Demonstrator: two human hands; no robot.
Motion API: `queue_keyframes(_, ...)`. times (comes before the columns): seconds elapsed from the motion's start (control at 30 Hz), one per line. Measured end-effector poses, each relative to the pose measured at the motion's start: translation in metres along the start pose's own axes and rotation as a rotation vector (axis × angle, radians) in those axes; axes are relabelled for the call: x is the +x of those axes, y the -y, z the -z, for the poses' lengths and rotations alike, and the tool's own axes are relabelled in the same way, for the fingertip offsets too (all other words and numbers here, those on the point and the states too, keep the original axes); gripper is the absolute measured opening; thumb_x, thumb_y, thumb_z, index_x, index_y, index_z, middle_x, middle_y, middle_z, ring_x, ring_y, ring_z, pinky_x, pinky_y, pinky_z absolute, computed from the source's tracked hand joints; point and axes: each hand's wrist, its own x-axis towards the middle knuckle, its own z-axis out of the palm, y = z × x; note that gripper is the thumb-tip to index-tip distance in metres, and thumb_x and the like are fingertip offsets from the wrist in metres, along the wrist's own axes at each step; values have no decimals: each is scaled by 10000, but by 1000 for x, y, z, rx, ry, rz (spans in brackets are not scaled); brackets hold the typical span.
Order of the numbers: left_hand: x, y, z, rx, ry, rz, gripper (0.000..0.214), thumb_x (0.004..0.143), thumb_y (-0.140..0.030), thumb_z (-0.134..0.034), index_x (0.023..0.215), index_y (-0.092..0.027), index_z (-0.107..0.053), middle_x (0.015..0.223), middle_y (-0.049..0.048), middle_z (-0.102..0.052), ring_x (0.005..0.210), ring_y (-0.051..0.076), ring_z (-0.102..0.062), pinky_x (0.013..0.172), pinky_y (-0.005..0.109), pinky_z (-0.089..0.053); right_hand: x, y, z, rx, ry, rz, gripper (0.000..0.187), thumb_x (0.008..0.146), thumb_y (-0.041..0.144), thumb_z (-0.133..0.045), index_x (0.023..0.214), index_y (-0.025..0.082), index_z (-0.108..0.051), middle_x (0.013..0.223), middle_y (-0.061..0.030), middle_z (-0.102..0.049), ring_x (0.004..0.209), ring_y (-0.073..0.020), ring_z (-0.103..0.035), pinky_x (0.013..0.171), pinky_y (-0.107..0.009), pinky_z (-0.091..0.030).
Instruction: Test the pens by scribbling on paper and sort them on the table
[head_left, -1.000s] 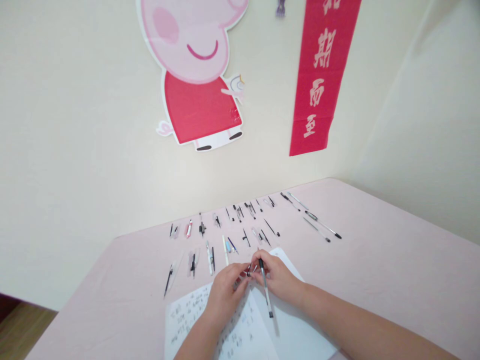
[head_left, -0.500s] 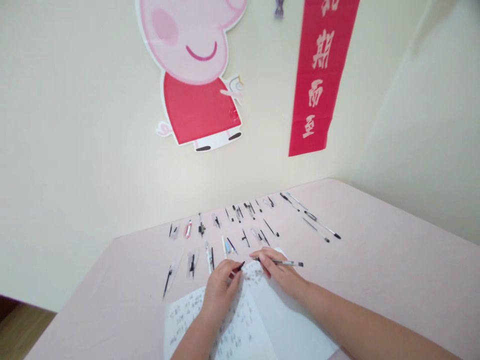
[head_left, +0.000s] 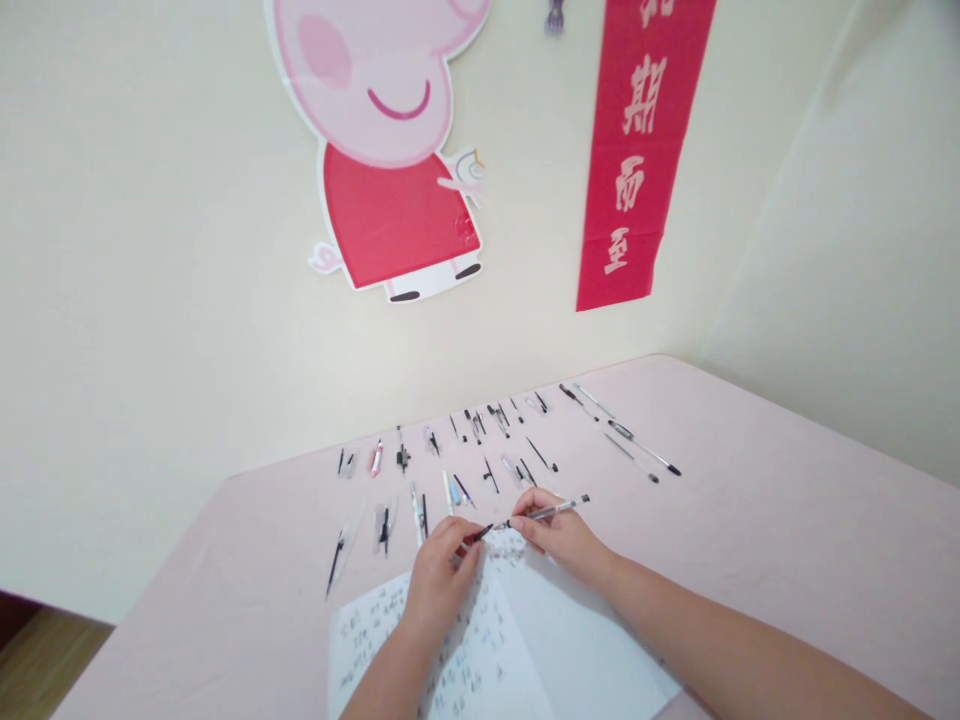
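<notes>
My right hand (head_left: pixel 564 535) pinches a slim pen (head_left: pixel 568 506) with a clear barrel and a dark end. The pen slants, its tip toward my left hand (head_left: pixel 441 572). Between the thumb and fingers of that hand is a small dark pen cap (head_left: pixel 483 534), mostly hidden by the fingers. Tip and cap are very close; I cannot tell whether they touch. Both hands are over the top of an open notebook (head_left: pixel 592 625), whose left page carries handwriting and whose right page is mostly blank.
Disassembled pens lie in rows on the pink tablecloth (head_left: pixel 780 540) beyond the notebook. A blue pen piece (head_left: pixel 455 494) and a pink-and-white pen (head_left: pixel 376 458) lie among them. Longer pens, one with a black cap (head_left: pixel 621 431), lie at the right. A wall stands behind the table.
My right hand has turned the pen to a steeper slant and brought its tip left, close to the cap. My left hand has stayed nearly still.
</notes>
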Motion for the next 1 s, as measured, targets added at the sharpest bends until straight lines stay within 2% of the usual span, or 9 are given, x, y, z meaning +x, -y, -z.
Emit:
queue_keyframes(0.23,0,-2,1,-16,39,-22,158,831,-217,-500,872,-188,-649,840,59,-637,765,169,-593,679,285,-485,1,-2,1,-5,-2,-39,304,680,449,-690,734,185,-549,566,55,-470,480,-81,-417,469,-219,-325)
queue_keyframes(0.43,0,-3,1,-37,59,-27,165,829,-216,-499,881,-195,-654,835,57,-620,759,166,-586,687,286,-484,4,-9,2,-94,-47,39,242,657,385,-711,691,175,-595,647,12,-553,609,-119,-486,573,-249,-376)
queue_keyframes(0.63,0,-4,2,-32,60,-32,189,836,-239,-491,891,-196,-667,820,60,-613,757,171,-586,683,291,-480,2,-9,0,68,84,-93,288,661,415,-705,793,175,-614,512,68,-450,443,-70,-379,431,-204,-290)
queue_keyframes(0.83,-1,-1,1,-63,62,-19,199,850,-266,-486,902,-197,-665,860,68,-654,812,180,-606,704,286,-488,1,-3,0,211,69,-134,356,745,483,-595,804,136,-647,584,14,-540,496,-88,-504,440,-208,-349)
queue_keyframes(1.0,-2,2,0,-64,47,28,190,844,-247,-483,908,-183,-650,863,68,-668,801,179,-610,692,285,-493,3,-5,1,219,44,-128,377,731,469,-633,937,167,-541,623,14,-625,461,-82,-530,401,-177,-338)
